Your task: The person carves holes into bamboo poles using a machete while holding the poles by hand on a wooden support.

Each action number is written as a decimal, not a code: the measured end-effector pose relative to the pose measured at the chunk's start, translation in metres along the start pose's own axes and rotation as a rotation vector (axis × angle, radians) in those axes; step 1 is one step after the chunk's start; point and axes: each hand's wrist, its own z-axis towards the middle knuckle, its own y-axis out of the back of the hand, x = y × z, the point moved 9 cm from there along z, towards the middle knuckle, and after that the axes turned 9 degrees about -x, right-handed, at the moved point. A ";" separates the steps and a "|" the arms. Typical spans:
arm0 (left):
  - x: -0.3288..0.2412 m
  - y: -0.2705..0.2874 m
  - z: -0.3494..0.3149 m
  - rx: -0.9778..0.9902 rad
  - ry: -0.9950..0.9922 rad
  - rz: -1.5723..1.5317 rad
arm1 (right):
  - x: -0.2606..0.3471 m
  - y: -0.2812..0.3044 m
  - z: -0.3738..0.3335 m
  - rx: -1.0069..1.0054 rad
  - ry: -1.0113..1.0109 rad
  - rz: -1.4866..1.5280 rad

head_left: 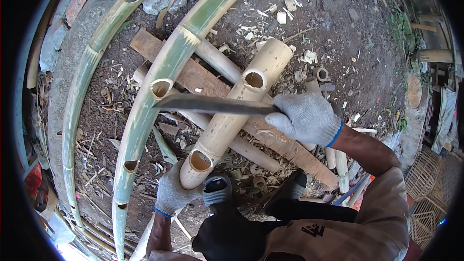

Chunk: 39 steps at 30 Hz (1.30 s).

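Note:
In my gloved right hand [307, 118] is a long machete [212, 104], its blade pointing left across a short, thick bamboo piece [223, 133]. Two holes are cut in the upper side of that piece, one near its far end and one near me. My gloved left hand [175, 192] wraps round its near end. The piece lies slanted over a wooden plank [285, 151] and thinner bamboo poles [249, 152]. The machete's tip reaches toward a green bamboo pole [166, 65] on the left, which also has holes cut in it; whether they touch I cannot tell.
Another curved bamboo pole [79, 84] with holes lies farther left along a concrete edge [63, 77]. Wood chips [309, 57] and bamboo offcuts [321, 73] litter the dirt. Rocks [156, 2] sit at the far left. Woven baskets [422, 176] stand at the right.

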 end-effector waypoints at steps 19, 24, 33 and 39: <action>-0.011 0.001 0.002 -0.038 -0.052 -0.013 | -0.018 -0.008 0.013 0.045 -0.067 -0.015; -0.010 0.002 0.002 -0.044 -0.038 -0.003 | 0.021 0.006 -0.003 -0.054 0.164 0.055; -0.006 0.001 0.001 -0.045 -0.032 -0.013 | 0.009 -0.001 -0.004 -0.034 0.138 0.040; -0.003 -0.001 0.001 -0.041 -0.031 0.012 | 0.003 -0.001 -0.006 0.016 0.019 0.033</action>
